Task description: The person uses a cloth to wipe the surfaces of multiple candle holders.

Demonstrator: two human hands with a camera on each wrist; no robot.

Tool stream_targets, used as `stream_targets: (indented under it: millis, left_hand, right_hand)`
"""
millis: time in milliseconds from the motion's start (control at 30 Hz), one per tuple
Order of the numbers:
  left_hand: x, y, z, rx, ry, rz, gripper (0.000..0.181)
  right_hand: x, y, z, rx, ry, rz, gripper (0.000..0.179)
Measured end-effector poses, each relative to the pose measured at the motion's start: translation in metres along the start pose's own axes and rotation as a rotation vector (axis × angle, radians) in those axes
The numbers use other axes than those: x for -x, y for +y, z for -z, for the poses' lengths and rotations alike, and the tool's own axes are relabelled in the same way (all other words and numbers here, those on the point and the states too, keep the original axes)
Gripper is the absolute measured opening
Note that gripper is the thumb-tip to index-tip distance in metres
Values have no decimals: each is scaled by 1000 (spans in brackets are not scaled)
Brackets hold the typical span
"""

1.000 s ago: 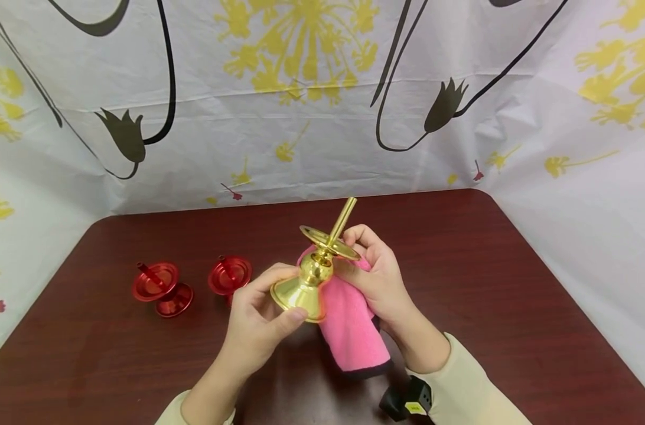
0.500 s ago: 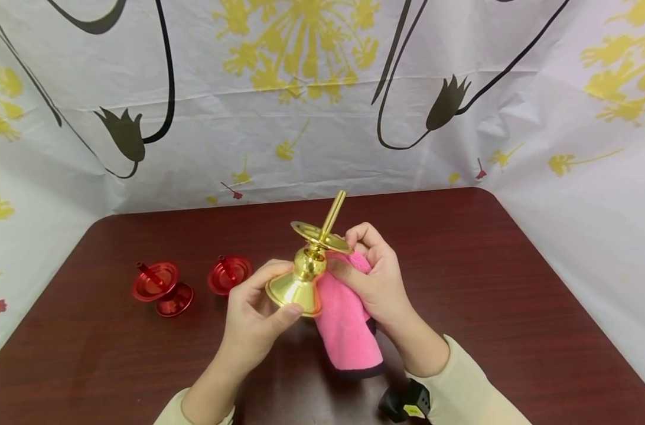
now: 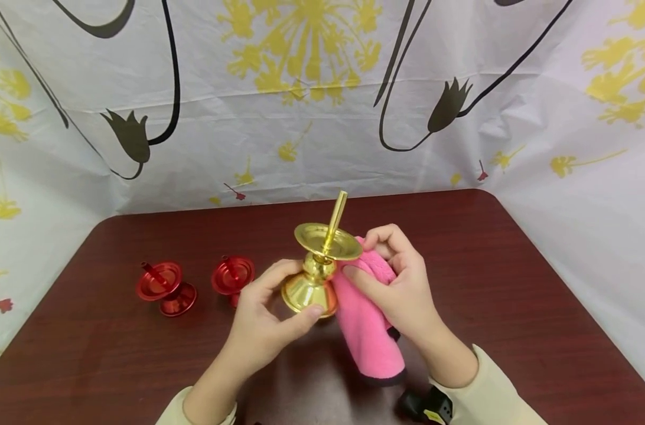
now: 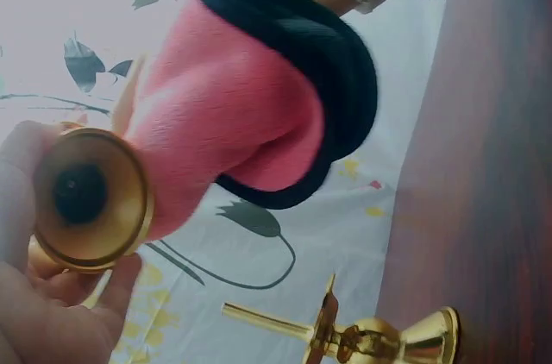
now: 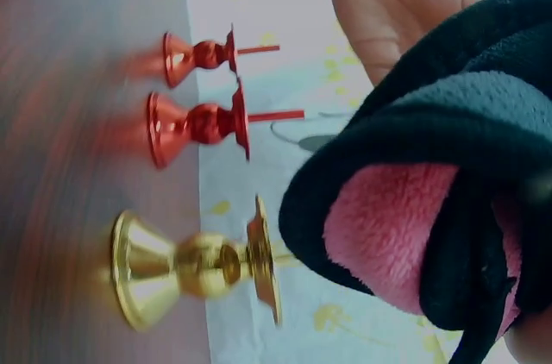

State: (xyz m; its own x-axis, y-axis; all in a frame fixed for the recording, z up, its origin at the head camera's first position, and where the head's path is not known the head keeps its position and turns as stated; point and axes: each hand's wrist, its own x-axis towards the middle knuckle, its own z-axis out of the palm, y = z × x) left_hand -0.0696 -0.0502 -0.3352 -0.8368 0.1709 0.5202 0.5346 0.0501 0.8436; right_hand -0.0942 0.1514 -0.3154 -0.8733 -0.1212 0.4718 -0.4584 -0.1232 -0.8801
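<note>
My left hand (image 3: 269,313) grips a gold candle holder (image 3: 310,290) by its flared base, thumb on the front rim. Its dish and thin tube lean up and to the right; the left wrist view looks at the underside of the base (image 4: 129,200). In my right hand (image 3: 399,277) is a bunched pink cloth (image 3: 367,336) with black edging, close against the right side of the holder. A second gold candle holder (image 5: 142,269) stands on the table in both wrist views, hidden in the head view.
Two red candle holders, one farther left (image 3: 177,300) and one beside the left hand (image 3: 232,276), stand on the dark red-brown table (image 3: 487,283). A patterned white sheet (image 3: 333,165) hangs behind and at both sides. A black device (image 3: 426,406) sits at the right wrist.
The held candle holder has tilted so its dish faces me more. My right hand and the cloth have shifted a little to the right.
</note>
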Motion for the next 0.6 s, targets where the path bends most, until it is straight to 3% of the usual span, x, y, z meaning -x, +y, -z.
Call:
stream_targets:
  millis: [233,467,600]
  left_hand:
    - [-6,2,-17,-75,-61,64,45]
    - [-14,4,-31,-74,-27,91,36]
    - [-21,3,-41,-101,8,152,31]
  right_hand:
    - [6,-4,20,63,18,86,33]
    - [9,-7,36,62,24,119,35]
    - [8,-7,44,85,18,109,35]
